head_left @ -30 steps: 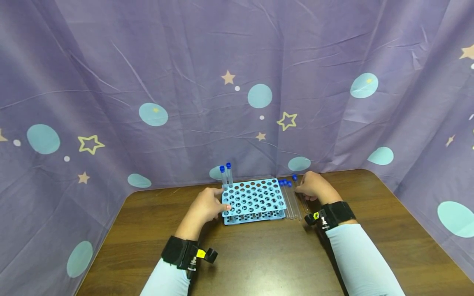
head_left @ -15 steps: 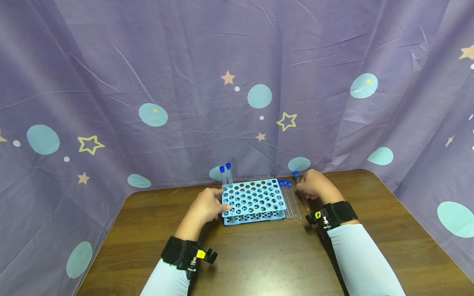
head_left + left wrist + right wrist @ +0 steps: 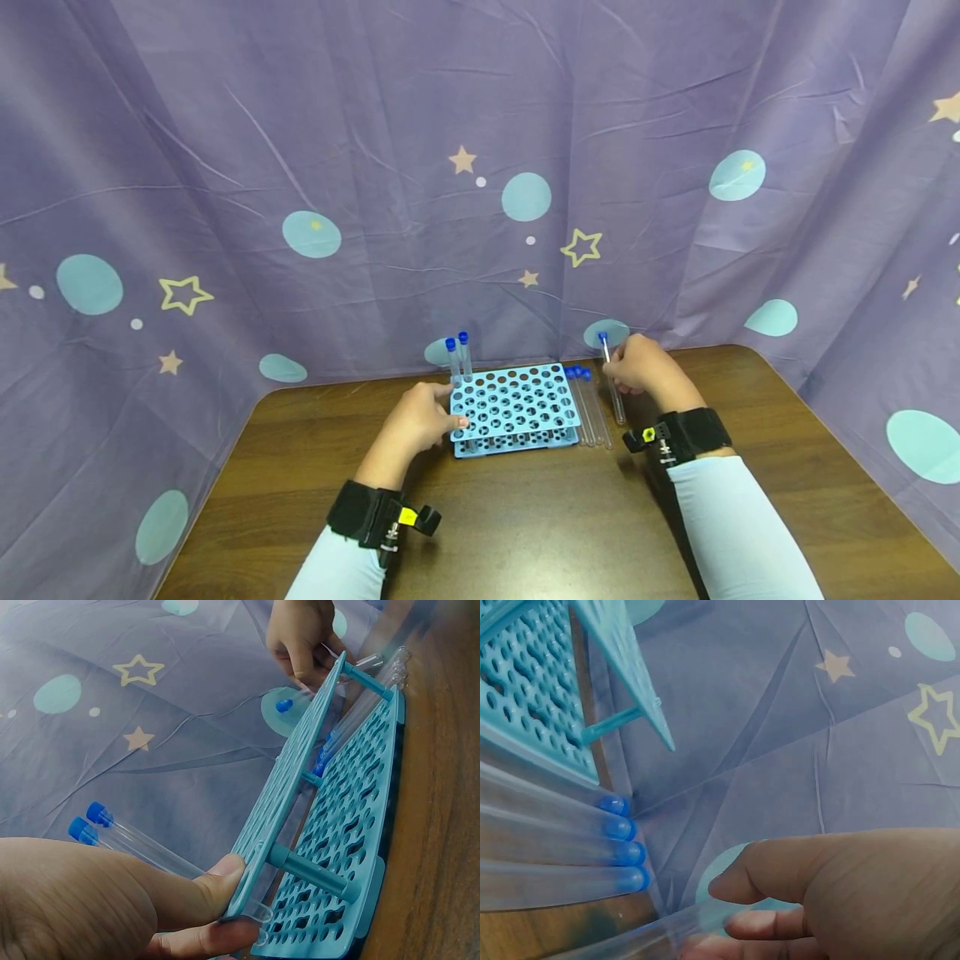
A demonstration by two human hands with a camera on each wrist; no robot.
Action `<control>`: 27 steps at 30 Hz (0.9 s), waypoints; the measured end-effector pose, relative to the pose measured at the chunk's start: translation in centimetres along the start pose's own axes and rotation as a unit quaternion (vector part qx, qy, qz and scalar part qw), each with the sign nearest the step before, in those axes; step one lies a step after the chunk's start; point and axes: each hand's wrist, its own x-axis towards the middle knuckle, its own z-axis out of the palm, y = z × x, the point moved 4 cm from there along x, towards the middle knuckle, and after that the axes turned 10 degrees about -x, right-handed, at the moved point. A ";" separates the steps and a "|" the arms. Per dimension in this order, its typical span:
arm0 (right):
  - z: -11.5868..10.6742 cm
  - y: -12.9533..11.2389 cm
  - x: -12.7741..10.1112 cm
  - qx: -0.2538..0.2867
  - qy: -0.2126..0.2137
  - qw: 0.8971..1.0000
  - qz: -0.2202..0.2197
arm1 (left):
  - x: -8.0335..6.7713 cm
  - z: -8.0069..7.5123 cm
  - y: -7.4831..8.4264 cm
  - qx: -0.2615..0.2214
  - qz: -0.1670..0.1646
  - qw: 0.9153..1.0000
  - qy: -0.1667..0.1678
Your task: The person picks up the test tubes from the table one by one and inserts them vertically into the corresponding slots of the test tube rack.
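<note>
My right hand (image 3: 636, 363) pinches a clear blue-capped test tube (image 3: 611, 382), lifted and tilted just right of the light-blue perforated plastic tube rack (image 3: 513, 405).

My left hand (image 3: 417, 417) grips the rack's left edge. Two capped tubes (image 3: 458, 357) stand at its far-left corner; more tubes (image 3: 588, 407) lie between rack and raised tube on the brown wooden desk (image 3: 525, 525).

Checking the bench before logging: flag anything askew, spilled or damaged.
Nothing stands out. Two capped tubes stand upright in the blue rack, spare tubes lie beside it, and the right hand holds one tube.
</note>
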 end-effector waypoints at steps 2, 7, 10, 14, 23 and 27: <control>-0.4 -0.2 -0.2 -0.002 0.008 1.000 -0.003 | 0.0 0.0 0.0 0.000 0.002 1.000 0.000; -1.2 -0.6 -0.5 -0.016 0.041 0.999 -0.008 | 0.0 0.1 0.0 -0.004 0.001 1.000 -0.001; -1.6 -0.8 -0.6 -0.013 0.053 0.998 -0.006 | -0.2 0.1 0.0 -0.007 0.001 1.000 -0.002; -2.0 -1.2 -0.9 0.001 0.063 0.998 -0.001 | -0.1 0.2 0.1 -0.010 0.000 1.000 -0.003; -2.8 -1.9 -1.3 0.009 0.111 0.994 -0.009 | -0.2 0.1 0.2 -0.011 0.001 1.000 -0.002; -3.2 -2.1 -1.3 0.009 0.140 0.990 -0.025 | -0.2 0.1 0.3 -0.010 0.000 1.000 -0.002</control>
